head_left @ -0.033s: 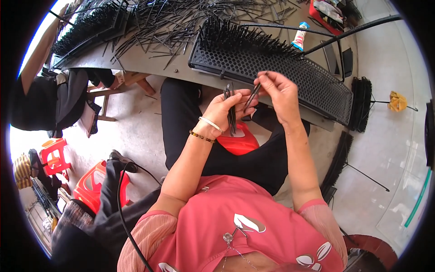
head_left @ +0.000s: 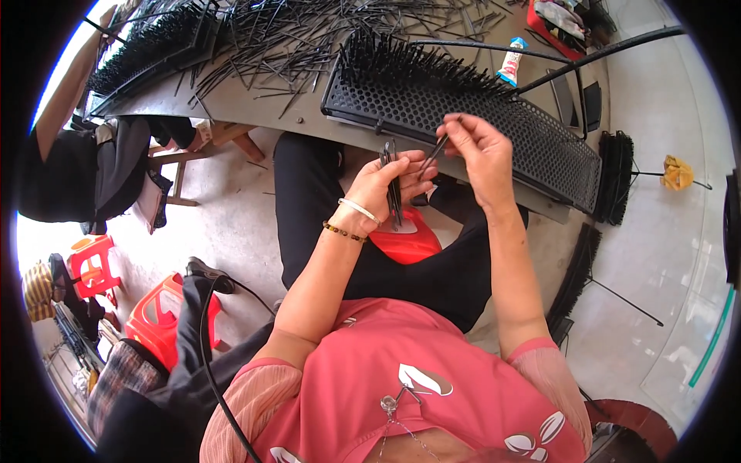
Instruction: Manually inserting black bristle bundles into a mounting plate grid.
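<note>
My left hand [head_left: 377,185] is closed around a small bundle of thin black rods [head_left: 395,202], its thumb pressing them against the fingers. At my right hand [head_left: 486,160], the thumb and fingertips pinch another thin black rod [head_left: 434,154], which slants down to the left fingers. Whether it is one rod or two together I cannot tell. Just beyond both hands lies a long black perforated rack [head_left: 494,127] at the table's edge. Many short black rods [head_left: 386,62] stand upright in the holes along its far side; rows of holes on the near side hold none.
Loose black rods [head_left: 285,46] cover the table [head_left: 255,108]. A second filled rack [head_left: 154,54] stands at the left, near another person's arm [head_left: 62,100]. A small wrapped packet [head_left: 511,62] lies behind my rack. Red stools [head_left: 154,316] stand on the floor; rod-filled racks [head_left: 615,177] are at right.
My right hand has shifted slightly up and to the right, drawing the pinched rod with it. My left hand stays nearly in place around the bundle.
</note>
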Motion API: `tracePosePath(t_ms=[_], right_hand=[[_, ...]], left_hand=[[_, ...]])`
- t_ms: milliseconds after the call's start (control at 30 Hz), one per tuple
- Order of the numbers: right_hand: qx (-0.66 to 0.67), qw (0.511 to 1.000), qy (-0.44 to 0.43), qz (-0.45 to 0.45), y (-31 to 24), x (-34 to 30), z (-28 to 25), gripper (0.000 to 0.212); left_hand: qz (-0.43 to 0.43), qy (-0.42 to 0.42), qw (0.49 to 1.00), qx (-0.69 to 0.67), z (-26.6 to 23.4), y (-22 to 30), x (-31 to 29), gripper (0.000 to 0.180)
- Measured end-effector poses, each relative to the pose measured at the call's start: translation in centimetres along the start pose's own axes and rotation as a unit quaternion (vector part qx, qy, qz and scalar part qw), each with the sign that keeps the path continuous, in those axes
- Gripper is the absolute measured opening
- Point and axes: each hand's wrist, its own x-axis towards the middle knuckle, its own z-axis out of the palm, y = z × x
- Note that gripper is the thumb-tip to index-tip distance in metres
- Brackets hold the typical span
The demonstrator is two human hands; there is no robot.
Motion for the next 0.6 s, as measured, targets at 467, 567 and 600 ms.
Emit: tracePosePath(t_ms=[467,567,600], right_hand=[[-0.108,0.948,0.042,-0.296,0.4,8.1,2.7,0.018],[-0.132,0.946,0.043,-0.292,0.8,8.0,2.9,0.018],[-0.133,0.946,0.043,-0.292,1.1,8.0,2.8,0.018]], left_hand=[[-0.042,-0.024,0.999,0.013,0.4,0.5,-0.4,0.041],[-0.042,-0.035,0.998,0.010,0.2,0.5,-0.4,0.041],[-0.044,-0.036,0.998,0.006,0.1,0.5,-0.4,0.042]])
